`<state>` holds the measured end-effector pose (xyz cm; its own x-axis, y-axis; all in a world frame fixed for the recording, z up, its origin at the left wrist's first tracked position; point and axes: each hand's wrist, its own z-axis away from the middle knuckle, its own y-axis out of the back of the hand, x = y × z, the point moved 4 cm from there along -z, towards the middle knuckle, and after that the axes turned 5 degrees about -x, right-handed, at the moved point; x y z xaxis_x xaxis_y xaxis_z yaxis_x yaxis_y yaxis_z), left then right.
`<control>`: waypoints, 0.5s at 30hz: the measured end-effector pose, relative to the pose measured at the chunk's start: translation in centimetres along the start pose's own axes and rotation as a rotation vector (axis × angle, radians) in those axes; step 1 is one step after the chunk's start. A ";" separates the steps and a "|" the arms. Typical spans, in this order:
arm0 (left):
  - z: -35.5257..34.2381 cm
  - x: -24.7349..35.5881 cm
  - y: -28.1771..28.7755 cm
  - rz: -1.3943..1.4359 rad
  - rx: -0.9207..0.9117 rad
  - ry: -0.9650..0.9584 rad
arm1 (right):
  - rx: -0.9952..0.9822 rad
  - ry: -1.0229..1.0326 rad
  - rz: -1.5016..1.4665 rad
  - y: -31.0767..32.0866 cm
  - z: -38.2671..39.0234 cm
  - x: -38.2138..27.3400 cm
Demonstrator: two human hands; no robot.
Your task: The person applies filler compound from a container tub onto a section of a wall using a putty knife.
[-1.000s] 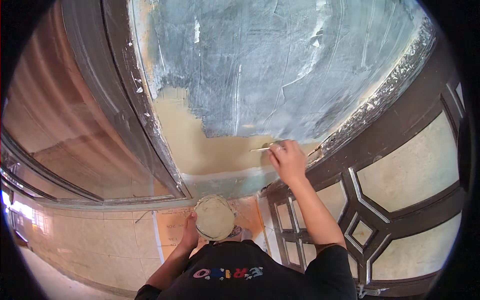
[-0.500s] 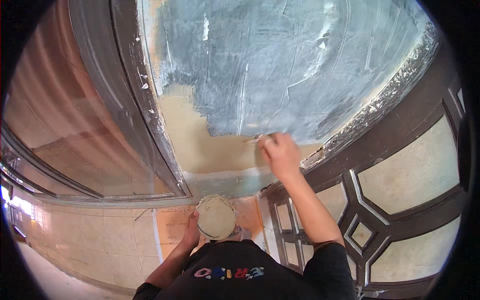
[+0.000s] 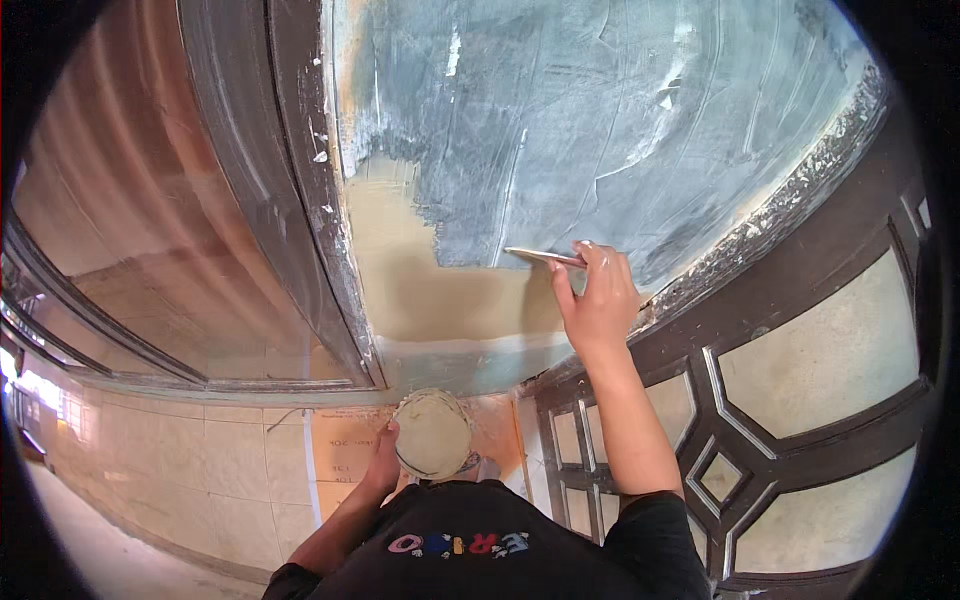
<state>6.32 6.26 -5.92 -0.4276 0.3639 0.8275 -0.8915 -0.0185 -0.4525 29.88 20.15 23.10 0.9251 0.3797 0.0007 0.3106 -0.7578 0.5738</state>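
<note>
The wall (image 3: 560,120) stands between window (image 3: 150,250), left, and door (image 3: 810,340), right.

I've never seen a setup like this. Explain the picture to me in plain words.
There is no machine here: a person works with two bare hands. A wide, rim-bending camera on their head looks down, so picture left is their left.

The left hand holds a round tub of beige paste. The right hand grips a thin flat tool at the wall; whether it touches is hard to tell. The wall is streaky blue-grey, with a beige patch low down. A dark frame stands left, a dark panelled door right.
</note>
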 end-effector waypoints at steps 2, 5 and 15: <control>0.5 1.2 -1.0 -0.004 0.010 0.029 | -0.014 0.042 0.019 -0.3 1.0 -1.5; 0.6 1.7 -1.5 0.009 -0.019 0.051 | -0.427 0.160 0.020 -4.0 3.9 -3.0; 0.7 0.7 -0.3 0.032 -0.041 0.040 | -0.239 0.107 0.020 -2.6 1.8 -3.4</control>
<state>6.16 5.83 -5.01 -0.4484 0.4008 0.7990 -0.8706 0.0069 -0.4920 26.29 19.86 20.10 0.8983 0.4294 0.0930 0.2204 -0.6236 0.7500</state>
